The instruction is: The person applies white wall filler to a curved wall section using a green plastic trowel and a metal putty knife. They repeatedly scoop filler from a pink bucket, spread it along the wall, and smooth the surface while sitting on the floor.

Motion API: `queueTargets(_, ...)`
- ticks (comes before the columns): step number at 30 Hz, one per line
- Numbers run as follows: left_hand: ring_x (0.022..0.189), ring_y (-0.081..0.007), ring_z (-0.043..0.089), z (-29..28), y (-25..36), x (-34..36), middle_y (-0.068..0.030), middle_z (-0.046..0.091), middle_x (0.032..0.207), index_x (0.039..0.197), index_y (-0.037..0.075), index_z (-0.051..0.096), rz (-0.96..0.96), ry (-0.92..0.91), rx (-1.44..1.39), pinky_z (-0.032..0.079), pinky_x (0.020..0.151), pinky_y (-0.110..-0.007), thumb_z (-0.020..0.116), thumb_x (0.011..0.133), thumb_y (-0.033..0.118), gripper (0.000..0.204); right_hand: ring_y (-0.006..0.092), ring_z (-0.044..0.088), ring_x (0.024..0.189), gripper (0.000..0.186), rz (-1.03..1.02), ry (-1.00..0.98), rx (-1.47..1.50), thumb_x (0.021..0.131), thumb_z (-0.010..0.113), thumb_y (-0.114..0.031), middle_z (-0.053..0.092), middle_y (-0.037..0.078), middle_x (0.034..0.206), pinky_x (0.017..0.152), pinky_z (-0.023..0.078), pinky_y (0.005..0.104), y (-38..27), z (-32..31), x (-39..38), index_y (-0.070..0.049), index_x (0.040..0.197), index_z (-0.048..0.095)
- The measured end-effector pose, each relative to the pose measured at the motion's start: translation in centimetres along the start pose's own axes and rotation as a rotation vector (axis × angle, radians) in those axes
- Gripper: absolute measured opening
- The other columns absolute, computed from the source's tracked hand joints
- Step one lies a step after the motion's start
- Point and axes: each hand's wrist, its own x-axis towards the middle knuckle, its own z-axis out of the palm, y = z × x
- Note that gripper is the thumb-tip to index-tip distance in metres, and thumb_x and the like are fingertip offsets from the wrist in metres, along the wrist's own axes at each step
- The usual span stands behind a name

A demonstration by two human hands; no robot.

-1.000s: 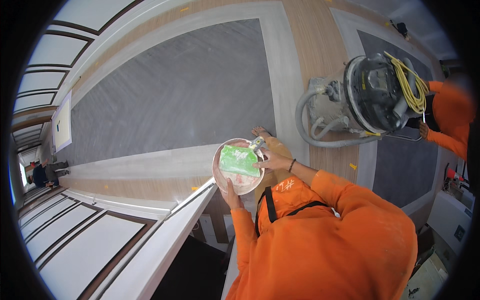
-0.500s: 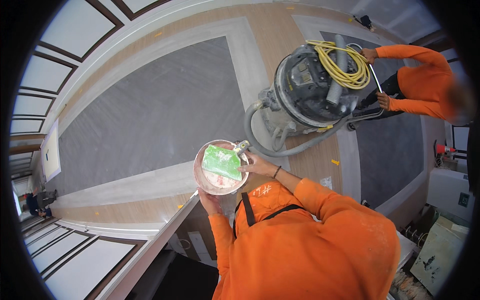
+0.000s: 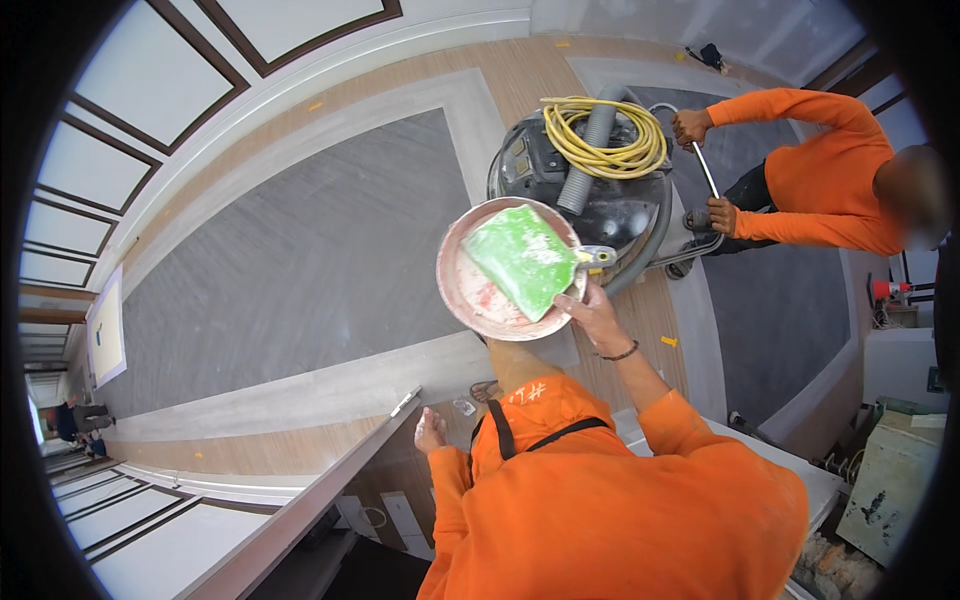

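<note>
My right hand grips the near right rim of a round pinkish bucket, powdered with white and red dust. In the bucket lies a green dustpan, dusted white, its grey handle sticking out over the rim beside my fingers. The bucket is held up in front of my legs and covers part of a large black industrial vacuum. Away from the bucket, my left hand is low at my left side, its fingers loosely curled and whitened, with nothing seen in it.
At the right, a co-worker in orange holds the vacuum's metal handle. Yellow cable and a grey hose lie on the vacuum. A long pale ledge runs on my left; a white box stands far right.
The bucket with the dustpan has moved up and right in my right hand. My left hand has let go of its rim. The vacuum and co-worker appear farther left.
</note>
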Motion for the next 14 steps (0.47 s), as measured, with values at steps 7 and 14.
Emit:
queueTargets(7,0.089,-0.0207,0.068,-4.5,-6.2,-7.6,-0.0094,0.071,0.101,0.116,0.000,0.066,-0.024,0.130,0.013,0.056,0.073,-0.035,0.083,0.085,0.024,0.042,0.0184,0.067,0.102,0.057,0.195,0.249,0.039,0.091,0.073,-0.020,0.061,0.012,0.124,0.073,0.061,0.0310,-0.2,-10.3,-12.1,-0.001,0.137,0.046)
queueTargets(14,0.100,-0.0241,0.070,-6.1,-10.6,-15.3,-0.0091,0.070,0.118,0.131,0.005,0.058,-0.081,0.033,0.058,0.058,0.076,-0.036,0.076,0.091,0.031,0.051,0.0243,0.070,0.101,0.063,0.430,0.384,0.049,0.092,0.072,-0.025,0.061,0.015,0.124,0.075,0.064,0.0371,-2.0,-19.3,-21.7,-0.001,0.141,0.040)
